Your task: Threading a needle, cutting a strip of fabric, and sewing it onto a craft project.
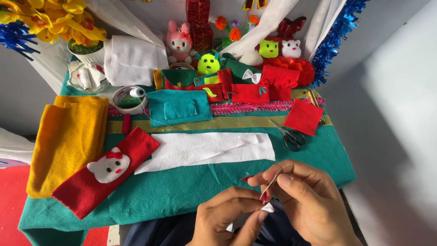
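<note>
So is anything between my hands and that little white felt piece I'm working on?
Nothing visible: the left hand pinches the small white felt piece, and the right hand holds the white thread just above it.

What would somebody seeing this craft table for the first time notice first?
Probably the two hands at the bottom edge: the left hand pinches a small white felt piece while the right hand draws a white thread up from it. Next comes the red felt strip with a white cat face at lower left, beside a folded yellow felt, and the long white felt strip across the middle.
</note>
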